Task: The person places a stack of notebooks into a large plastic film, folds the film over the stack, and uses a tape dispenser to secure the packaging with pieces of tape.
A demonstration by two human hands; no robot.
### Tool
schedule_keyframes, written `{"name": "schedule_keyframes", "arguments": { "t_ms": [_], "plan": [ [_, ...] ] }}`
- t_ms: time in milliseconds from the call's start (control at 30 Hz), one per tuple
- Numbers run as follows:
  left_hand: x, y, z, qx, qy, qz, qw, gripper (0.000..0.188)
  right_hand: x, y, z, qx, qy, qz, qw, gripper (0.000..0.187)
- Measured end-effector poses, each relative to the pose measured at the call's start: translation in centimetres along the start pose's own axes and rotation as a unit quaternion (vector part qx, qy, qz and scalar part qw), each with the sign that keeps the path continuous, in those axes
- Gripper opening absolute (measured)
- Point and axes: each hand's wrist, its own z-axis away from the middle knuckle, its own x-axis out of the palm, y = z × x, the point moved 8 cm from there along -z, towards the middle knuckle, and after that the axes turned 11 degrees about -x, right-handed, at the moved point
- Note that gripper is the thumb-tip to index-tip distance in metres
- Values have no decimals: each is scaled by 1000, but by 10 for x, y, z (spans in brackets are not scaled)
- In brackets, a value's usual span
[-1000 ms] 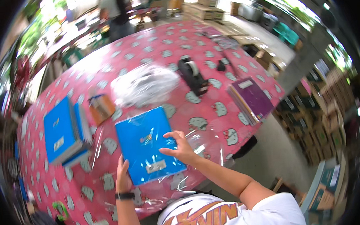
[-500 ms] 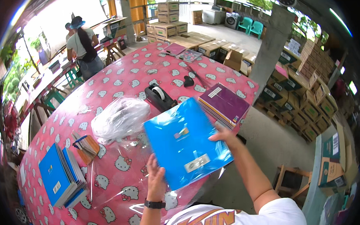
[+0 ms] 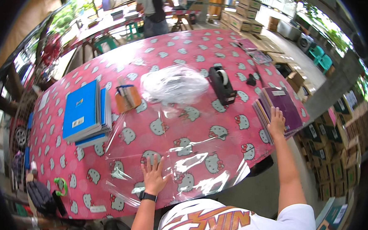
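- The head camera, left one of a side-by-side pair, looks steeply down and forward toward 12 o'clock from above the wearer's white shirt (image 3: 214, 215) at 6 o'clock.
- It sits close: the left hand (image 3: 154, 176) shows near 7 o'clock, the right hand (image 3: 276, 121) near 3.
- Its wide fisheye takes in the whole table (image 3: 111, 69), whose edges bow.
- Farther off appear a standing person (image 3: 154, 16) near 12 and stacked cartons (image 3: 328, 159) between 3 and 4.

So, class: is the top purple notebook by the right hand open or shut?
Shut: the purple notebook shows its cover lying flat, no opened page in view; the right hand is at its left side.
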Motion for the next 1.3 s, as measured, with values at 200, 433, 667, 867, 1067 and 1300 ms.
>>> {"name": "schedule_keyframes", "arguments": {
  "t_ms": [200, 433, 667, 867, 1067, 1300],
  "plan": [
    [1, 7, -16, -70, 37, -7, 997, 78, -14, -100, -37, -78, 137, -189, 969, 58],
    [-44, -77, 30, -155, 172, 93, 968, 62, 32, -285, 30, -206, -87, -209, 952, 53],
    [-59, -187, 130, -299, 231, 59, 924, 55, -20, -404, -31, -129, -78, -583, 799, 34],
    [-131, -257, 27, -239, 303, 447, 807, 55, -25, -634, -71, -7, -322, -829, 457, 55],
    [-213, -402, -60, -291, 391, 582, 650, 52, -58, -721, -55, 99, -299, -817, 483, 62],
    [-177, -340, -39, -302, 251, 582, 713, 46, -40, -644, -38, 56, -281, -842, 458, 63]
  ]
}}
